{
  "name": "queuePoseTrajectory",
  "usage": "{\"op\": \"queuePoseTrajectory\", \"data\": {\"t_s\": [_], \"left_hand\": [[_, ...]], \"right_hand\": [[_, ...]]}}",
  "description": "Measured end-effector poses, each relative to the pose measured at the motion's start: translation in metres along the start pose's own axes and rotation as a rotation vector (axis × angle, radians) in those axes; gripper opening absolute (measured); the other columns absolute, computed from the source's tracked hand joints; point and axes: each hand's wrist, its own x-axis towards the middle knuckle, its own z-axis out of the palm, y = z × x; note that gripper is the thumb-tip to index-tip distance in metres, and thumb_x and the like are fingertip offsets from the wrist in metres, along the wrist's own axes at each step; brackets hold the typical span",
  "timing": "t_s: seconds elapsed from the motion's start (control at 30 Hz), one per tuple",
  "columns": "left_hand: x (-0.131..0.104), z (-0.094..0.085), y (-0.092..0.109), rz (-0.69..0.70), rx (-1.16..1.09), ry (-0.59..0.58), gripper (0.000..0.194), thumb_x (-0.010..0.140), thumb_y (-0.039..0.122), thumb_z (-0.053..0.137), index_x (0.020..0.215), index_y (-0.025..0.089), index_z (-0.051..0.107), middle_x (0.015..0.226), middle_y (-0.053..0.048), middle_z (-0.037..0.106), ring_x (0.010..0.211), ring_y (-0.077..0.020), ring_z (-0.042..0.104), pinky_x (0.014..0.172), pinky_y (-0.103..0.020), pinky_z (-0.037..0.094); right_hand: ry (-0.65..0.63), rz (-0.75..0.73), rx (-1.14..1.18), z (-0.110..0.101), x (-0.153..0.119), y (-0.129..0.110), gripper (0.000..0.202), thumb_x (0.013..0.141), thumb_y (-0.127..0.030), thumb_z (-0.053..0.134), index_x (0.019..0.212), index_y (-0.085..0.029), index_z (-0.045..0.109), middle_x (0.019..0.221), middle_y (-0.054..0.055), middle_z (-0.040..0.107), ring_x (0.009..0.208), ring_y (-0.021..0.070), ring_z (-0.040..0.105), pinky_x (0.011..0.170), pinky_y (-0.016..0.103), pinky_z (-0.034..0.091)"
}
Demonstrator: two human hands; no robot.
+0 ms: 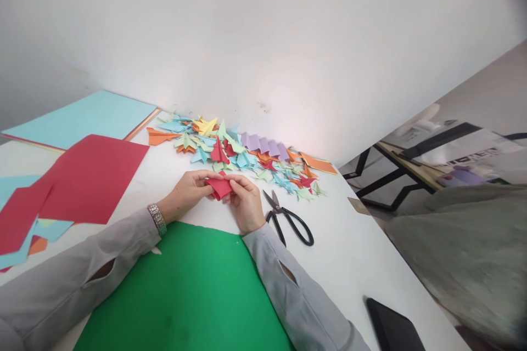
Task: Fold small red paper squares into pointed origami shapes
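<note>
- The left hand (pixel 190 191) and right hand (pixel 247 204) both pinch the small red piece (pixel 220 187) between thumbs and fingers. It sits between them, past the far edge of the green sheet (pixel 191 290); whether it touches the tabletop (pixel 337 263) I cannot tell.
- Its layers look folded over each other; if one hand pulled harder than the other, they could slip and leave a crooked crease. Too tight a pinch might crumple a corner.
- The fingers cover much of the piece, so a misaligned edge could go unnoticed.
- The scissors (pixel 280 210) lie just right of the right hand, blades slightly parted and pointing far left. A sideways swing of that hand or the sleeve (pixel 304 290) could knock them or meet a blade.
- The heap (pixel 220 152) of folded shapes spreads just beyond the fingers; a forward push might flatten or scatter some.
- Both forearms cross the green sheet, so a shifting elbow could drag or wrinkle it.
- On the left, the large red sheet (pixel 96 181) and loose offcuts (pixel 57 229) overlap near the left arm, and a sweep outward could slide them apart.
</note>
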Motion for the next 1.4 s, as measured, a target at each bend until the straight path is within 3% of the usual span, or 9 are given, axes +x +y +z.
{"op": "queuePoseTrajectory", "data": {"t_s": [0.2, 0.43, 0.67, 0.77, 0.93, 1.07, 1.17, 1.3, 1.4], "left_hand": [[0.0011, 0.0003, -0.0024, 0.037, 0.027, 0.071, 0.023, 0.065, 0.022, 0.067, 0.085, 0.012, 0.071, 0.082, -0.007, 0.07, 0.064, -0.0128, 0.059, 0.057, -0.025, 0.047], [0.0004, 0.0002, -0.0022, 0.043, 0.006, 0.104, 0.023, 0.066, 0.029, 0.071, 0.083, 0.013, 0.072, 0.073, -0.005, 0.069, 0.065, -0.0138, 0.059, 0.058, -0.025, 0.045], [-0.0014, 0.0006, 0.0002, 0.04, 0.064, 0.1, 0.021, 0.067, 0.028, 0.07, 0.081, 0.013, 0.073, 0.076, -0.006, 0.07, 0.07, -0.0157, 0.061, 0.061, -0.027, 0.048], [-0.0021, 0.0016, 0.0003, 0.037, 0.089, 0.088, 0.027, 0.067, 0.028, 0.069, 0.089, 0.013, 0.072, 0.081, -0.006, 0.071, 0.068, -0.0153, 0.062, 0.061, -0.027, 0.049], [-0.0021, 0.0034, -0.001, 0.034, 0.104, 0.09, 0.054, 0.065, 0.024, 0.068, 0.116, 0.012, 0.062, 0.078, -0.004, 0.07, 0.063, -0.0142, 0.062, 0.059, -0.027, 0.05], [-0.0007, 0.0026, -0.0043, 0.057, 0.128, 0.086, 0.037, 0.064, 0.024, 0.067, 0.099, 0.011, 0.069, 0.08, -0.007, 0.071, 0.067, -0.0168, 0.064, 0.06, -0.029, 0.052], [0.0001, 0.001, -0.0065, 0.115, 0.163, 0.114, 0.024, 0.065, 0.023, 0.065, 0.085, 0.013, 0.072, 0.081, -0.007, 0.071, 0.073, -0.0194, 0.065, 0.065, -0.031, 0.054], [-0.0001, 0.0001, -0.0062, 0.176, 0.216, 0.159, 0.02, 0.063, 0.021, 0.064, 0.079, 0.014, 0.073, 0.08, -0.007, 0.072, 0.078, -0.0205, 0.066, 0.074, -0.034, 0.054], [-0.001, 0.0011, -0.0046, 0.154, 0.22, 0.171, 0.021, 0.061, 0.022, 0.065, 0.079, 0.014, 0.073, 0.078, -0.006, 0.073, 0.076, -0.0204, 0.066, 0.072, -0.034, 0.054]], "right_hand": [[-0.027, -0.036, -0.013, 0.0001, -0.0001, 0.0004, 0.027, 0.079, -0.04, 0.057, 0.088, -0.017, 0.069, 0.053, -0.001, 0.059, 0.043, 0.0107, 0.049, 0.041, 0.023, 0.036], [-0.11, -0.022, -0.026, -0.0009, -0.0035, -0.003, 0.034, 0.068, -0.026, 0.064, 0.101, -0.022, 0.064, 0.065, -0.003, 0.062, 0.049, 0.011, 0.053, 0.044, 0.023, 0.038], [-0.073, -0.041, -0.116, 0.0003, -0.0034, 0.0009, 0.029, 0.064, -0.016, 0.059, 0.093, -0.022, 0.061, 0.065, -0.004, 0.062, 0.052, 0.011, 0.053, 0.045, 0.022, 0.04], [-0.031, -0.027, -0.082, -0.0005, -0.0018, 0.0041, 0.022, 0.066, -0.018, 0.058, 0.087, -0.022, 0.057, 0.066, -0.005, 0.063, 0.049, 0.0113, 0.053, 0.043, 0.022, 0.04], [-0.014, -0.022, -0.094, -0.0008, -0.0015, 0.0051, 0.019, 0.065, -0.019, 0.063, 0.083, -0.021, 0.057, 0.061, -0.005, 0.063, 0.046, 0.0106, 0.053, 0.043, 0.022, 0.039], [-0.008, -0.051, -0.132, 0.0002, -0.0021, 0.0041, 0.024, 0.066, -0.021, 0.066, 0.089, -0.02, 0.061, 0.064, -0.004, 0.065, 0.05, 0.0113, 0.054, 0.047, 0.023, 0.04], [-0.017, -0.095, -0.158, 0.0009, -0.0017, 0.0044, 0.018, 0.065, -0.021, 0.067, 0.082, -0.02, 0.064, 0.068, -0.001, 0.067, 0.059, 0.0133, 0.059, 0.055, 0.025, 0.045], [0.021, -0.108, -0.195, 0.0017, -0.0011, 0.0049, 0.012, 0.062, -0.019, 0.069, 0.074, -0.019, 0.066, 0.066, -0.001, 0.067, 0.059, 0.0135, 0.058, 0.055, 0.026, 0.045], [0.048, -0.093, -0.187, 0.0019, -0.0012, 0.0049, 0.012, 0.061, -0.02, 0.07, 0.072, -0.019, 0.067, 0.062, -0.002, 0.065, 0.053, 0.0122, 0.055, 0.052, 0.025, 0.043]]}}
